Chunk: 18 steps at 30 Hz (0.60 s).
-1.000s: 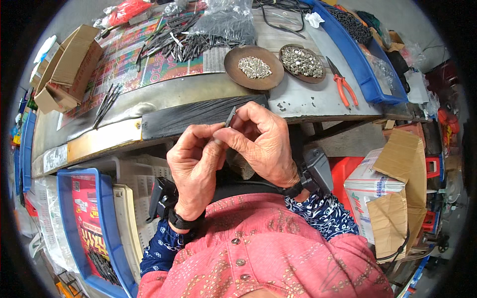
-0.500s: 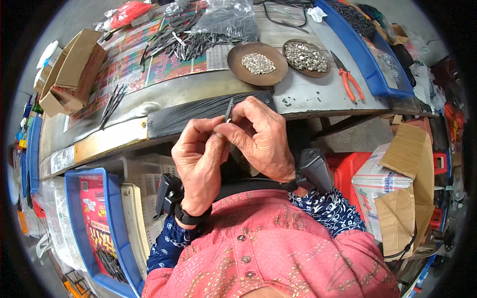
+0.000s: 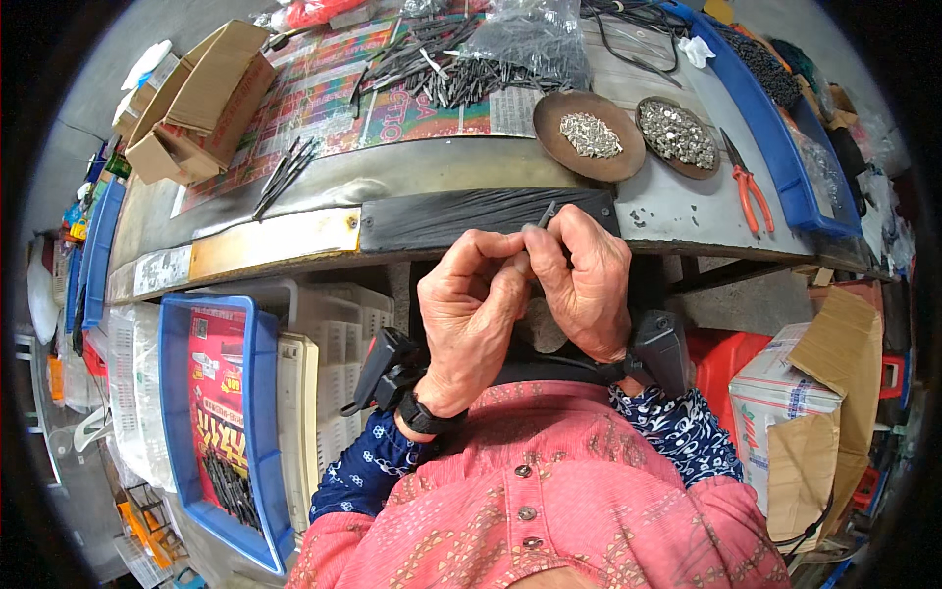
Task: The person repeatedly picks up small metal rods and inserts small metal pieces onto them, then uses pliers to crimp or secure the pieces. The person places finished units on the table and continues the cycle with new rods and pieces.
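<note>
My left hand [image 3: 473, 319] and my right hand [image 3: 586, 280] meet fingertip to fingertip just before the table's front edge. Both are closed in a pinch around a thin dark strip [image 3: 547, 213], whose tip pokes up between the fingers. Its lower part is hidden by the thumbs and fingertips. Beyond the hands stands a shallow brown dish [image 3: 549, 133] of small silvery pieces [image 3: 591, 135]. Beside it a second dish holds silvery metal bits [image 3: 677, 135]. Several dark strips [image 3: 285, 179] lie apart on the table, left of the hands.
A large pile of dark strips [image 3: 442, 74] and a clear plastic bag [image 3: 530, 44] lie at the back. Red-handled pliers [image 3: 752, 201] rest near a long blue tray [image 3: 775, 128]. An open carton [image 3: 201, 108] stands far left. Below are a blue bin [image 3: 177, 412] and another carton [image 3: 824, 412].
The view has shifted, so the table and hands appear farther right. My fingers remain pinched together on the strip; a small pale bit seen at its base before is now covered.
</note>
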Motion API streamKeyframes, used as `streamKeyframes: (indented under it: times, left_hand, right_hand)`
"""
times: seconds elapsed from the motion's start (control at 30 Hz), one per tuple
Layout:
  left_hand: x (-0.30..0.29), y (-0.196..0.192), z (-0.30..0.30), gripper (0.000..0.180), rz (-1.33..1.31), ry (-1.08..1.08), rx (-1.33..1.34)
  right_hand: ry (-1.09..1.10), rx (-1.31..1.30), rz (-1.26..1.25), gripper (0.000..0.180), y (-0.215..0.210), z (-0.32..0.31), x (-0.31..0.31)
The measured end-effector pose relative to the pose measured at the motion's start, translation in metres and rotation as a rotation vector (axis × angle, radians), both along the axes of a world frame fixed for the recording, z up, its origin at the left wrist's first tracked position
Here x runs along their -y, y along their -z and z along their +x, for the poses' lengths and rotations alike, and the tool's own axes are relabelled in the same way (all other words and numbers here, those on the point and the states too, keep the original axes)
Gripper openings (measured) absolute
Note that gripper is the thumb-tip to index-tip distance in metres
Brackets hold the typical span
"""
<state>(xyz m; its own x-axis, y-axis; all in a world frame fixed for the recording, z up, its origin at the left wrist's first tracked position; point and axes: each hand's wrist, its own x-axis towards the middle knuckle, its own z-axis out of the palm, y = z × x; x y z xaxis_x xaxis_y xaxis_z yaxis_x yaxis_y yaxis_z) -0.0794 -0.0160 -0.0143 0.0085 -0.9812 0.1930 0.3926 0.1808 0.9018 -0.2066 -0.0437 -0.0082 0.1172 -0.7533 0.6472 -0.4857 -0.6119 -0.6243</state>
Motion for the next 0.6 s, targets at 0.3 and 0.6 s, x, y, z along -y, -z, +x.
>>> streamKeyframes:
  times: [0.3,0.6]
  left_hand:
    - [0.021,-0.007,0.067,0.017,-0.436,-0.361,0.971]
    - [0.031,-0.014,0.084,0.020,-0.614,-0.360,1.388]
  right_hand:
    - [-0.004,0.102,0.111,0.027,-0.007,-0.023,0.011]
    - [-0.082,0.135,0.040,0.023,0.001,-0.025,0.019]
